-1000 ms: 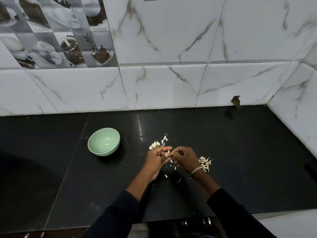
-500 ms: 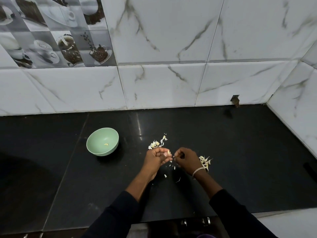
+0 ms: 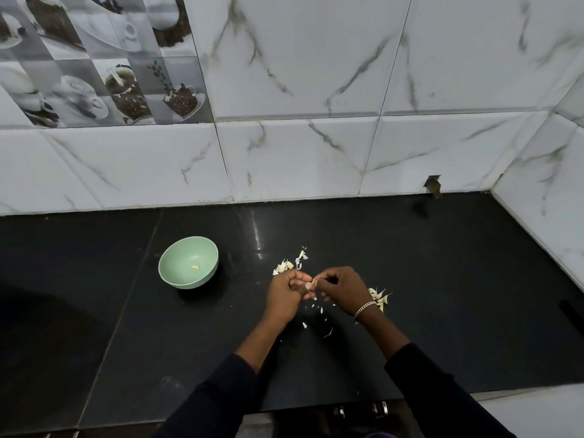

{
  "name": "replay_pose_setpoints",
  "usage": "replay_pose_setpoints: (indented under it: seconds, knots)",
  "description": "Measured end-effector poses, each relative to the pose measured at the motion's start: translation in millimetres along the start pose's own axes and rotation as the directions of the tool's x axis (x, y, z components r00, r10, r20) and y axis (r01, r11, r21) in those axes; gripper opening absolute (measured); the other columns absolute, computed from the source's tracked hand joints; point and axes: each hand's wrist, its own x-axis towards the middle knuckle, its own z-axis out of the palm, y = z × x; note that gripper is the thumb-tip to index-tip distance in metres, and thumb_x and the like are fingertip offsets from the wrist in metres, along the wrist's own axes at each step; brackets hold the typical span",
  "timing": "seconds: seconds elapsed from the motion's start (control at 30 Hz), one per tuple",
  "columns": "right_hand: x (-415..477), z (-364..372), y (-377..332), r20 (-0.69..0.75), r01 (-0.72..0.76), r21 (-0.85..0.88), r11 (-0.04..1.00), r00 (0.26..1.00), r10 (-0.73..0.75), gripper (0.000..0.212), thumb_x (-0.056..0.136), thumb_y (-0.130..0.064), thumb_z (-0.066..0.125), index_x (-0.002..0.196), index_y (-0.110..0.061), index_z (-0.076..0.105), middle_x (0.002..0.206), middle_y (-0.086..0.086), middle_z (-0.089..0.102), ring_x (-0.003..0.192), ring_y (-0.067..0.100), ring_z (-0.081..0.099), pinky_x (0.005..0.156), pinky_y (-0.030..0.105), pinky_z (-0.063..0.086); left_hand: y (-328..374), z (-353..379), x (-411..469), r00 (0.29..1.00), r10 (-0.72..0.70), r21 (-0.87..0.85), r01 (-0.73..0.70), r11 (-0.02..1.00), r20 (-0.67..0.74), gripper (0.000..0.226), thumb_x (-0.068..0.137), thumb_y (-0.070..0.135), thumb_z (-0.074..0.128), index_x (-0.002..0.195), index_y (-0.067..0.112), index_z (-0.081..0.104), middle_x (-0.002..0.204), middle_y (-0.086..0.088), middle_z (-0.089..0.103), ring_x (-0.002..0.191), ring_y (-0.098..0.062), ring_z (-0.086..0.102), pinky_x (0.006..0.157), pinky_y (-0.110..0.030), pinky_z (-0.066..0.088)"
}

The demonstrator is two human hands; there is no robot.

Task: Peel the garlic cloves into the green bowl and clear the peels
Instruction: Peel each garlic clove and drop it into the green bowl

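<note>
The round pale green bowl (image 3: pixel 202 281) sits on the shiny black stone counter (image 3: pixel 458 279), at about 9 o'clock from the hands and well apart from them. One little peeled yellow clove (image 3: pixel 195 267) lies in the bottom of it.

The left hand (image 3: pixel 286 294) has its fingers curled in. Its thumb and fingertips pinch one side of a small pale garlic clove (image 3: pixel 313 282). A little heap of white papery peels (image 3: pixel 292 263) lies at 12 o'clock from this hand. Tiny white bits (image 3: pixel 316 308) lie at 6 o'clock, under both hands.

The right hand (image 3: pixel 343 287) is curled too and pinches the other side of the same clove. Another heap of pale garlic pieces (image 3: pixel 380 297) lies at 4 o'clock, just beside its wrist. I cannot tell if these are peels or whole cloves.

The clove is tiny, light and hard. It will likely get slippery once bare, so fingertips should hold it by the ends. The skin is thin, dry and tears easily, so a nail at the tip should lift it. The peels are very light, so sweeping them with a flat hand looks easier than picking.
</note>
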Motion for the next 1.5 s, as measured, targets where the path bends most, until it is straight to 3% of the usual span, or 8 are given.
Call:
replay_pose_setpoints:
  seconds: [0.27, 0.4, 0.7, 0.93, 1.07, 1.23, 1.37, 1.5]
  knots:
    - [0, 4, -5, -0.047, 0.006, -0.058, 0.998, 0.999, -0.008, 0.01, 0.082, -0.017, 0.076, 0.074, -0.012, 0.075, 0.055, -0.002, 0.066, 0.045, 0.004, 0.058, 0.049, 0.016, 0.046, -4, 2, -1, 0.998, 0.048, 0.09, -0.046, 0.995, -0.029, 0.008, 0.089, -0.009, 0.065, 0.089, -0.002, 0.069, 0.078, -0.024, 0.071, 0.061, -0.012, 0.068, 0.061, -0.02, 0.055]
    - [1, 6, -3, -0.074, 0.015, -0.095, 0.995, 0.997, -0.022, 0.013, 0.081, -0.02, 0.077, 0.07, -0.014, 0.073, 0.056, 0.006, 0.068, 0.043, 0.004, 0.056, 0.048, 0.016, 0.045, -3, 5, -3, 0.997, 0.066, 0.118, -0.061, 0.991, -0.037, 0.01, 0.09, -0.008, 0.063, 0.089, -0.001, 0.07, 0.074, -0.016, 0.073, 0.062, -0.013, 0.069, 0.064, -0.024, 0.058]
    - [3, 7, -2, -0.115, -0.03, 0.052, 0.998, 0.993, 0.036, 0.012, 0.081, -0.014, 0.076, 0.072, -0.006, 0.072, 0.05, -0.004, 0.062, 0.042, 0.006, 0.052, 0.045, 0.021, 0.043, 7, 5, -4, 1.0, 0.017, -0.079, -0.016, 0.997, 0.016, 0.011, 0.092, -0.011, 0.059, 0.094, -0.001, 0.062, 0.067, -0.008, 0.072, 0.064, -0.021, 0.073, 0.064, -0.027, 0.06]
    - [4, 8, -2, -0.158, -0.047, 0.114, 0.992, 0.985, 0.065, 0.014, 0.078, -0.013, 0.076, 0.066, -0.011, 0.07, 0.049, -0.003, 0.062, 0.04, 0.009, 0.049, 0.043, 0.021, 0.04, 7, 11, -3, 0.995, 0.088, 0.048, -0.086, 0.995, -0.042, 0.01, 0.09, -0.01, 0.063, 0.093, -0.004, 0.07, 0.084, -0.024, 0.071, 0.072, -0.023, 0.072, 0.067, -0.025, 0.06]
    - [6, 8, -1, -0.138, -0.042, 0.182, 0.982, 0.988, 0.068, 0.015, 0.081, -0.005, 0.067, 0.068, -0.003, 0.071, 0.052, 0.003, 0.064, 0.041, 0.01, 0.047, 0.045, 0.023, 0.041, 11, 8, -3, 0.989, 0.14, 0.146, -0.133, 0.98, -0.038, 0.014, 0.084, -0.008, 0.071, 0.092, 0.003, 0.074, 0.082, -0.015, 0.073, 0.071, -0.019, 0.07, 0.07, -0.029, 0.061]
    - [5, 7, -6, -0.137, -0.041, 0.28, 0.959, 0.987, 0.082, 0.029, 0.074, -0.018, 0.067, 0.075, 0.01, 0.067, 0.049, 0.006, 0.054, 0.039, 0.01, 0.045, 0.041, 0.021, 0.039, 16, 9, -2, 0.995, 0.091, 0.042, -0.09, 0.995, -0.039, 0.011, 0.089, -0.009, 0.065, 0.092, -0.001, 0.071, 0.075, -0.011, 0.072, 0.063, -0.009, 0.07, 0.063, -0.018, 0.056]
    - [9, 7, -1, -0.134, -0.047, 0.264, 0.963, 0.987, 0.085, 0.018, 0.087, -0.003, 0.065, 0.078, 0.013, 0.065, 0.05, 0.008, 0.053, 0.039, 0.011, 0.045, 0.041, 0.022, 0.039, 13, 9, -1, 0.997, 0.062, -0.012, -0.063, 0.998, -0.045, 0.01, 0.091, -0.01, 0.062, 0.095, -0.006, 0.069, 0.076, -0.015, 0.072, 0.06, -0.011, 0.07, 0.061, -0.019, 0.056]
    - [10, 7, 2, -0.122, -0.056, 0.262, 0.964, 0.988, 0.09, 0.017, 0.089, -0.001, 0.063, 0.077, 0.01, 0.066, 0.05, 0.006, 0.055, 0.04, 0.012, 0.046, 0.042, 0.022, 0.04, 14, 10, -2, 0.998, 0.045, -0.059, -0.048, 0.997, -0.036, 0.014, 0.094, -0.012, 0.056, 0.095, -0.003, 0.068, 0.073, -0.011, 0.071, 0.058, -0.012, 0.07, 0.058, -0.018, 0.054]
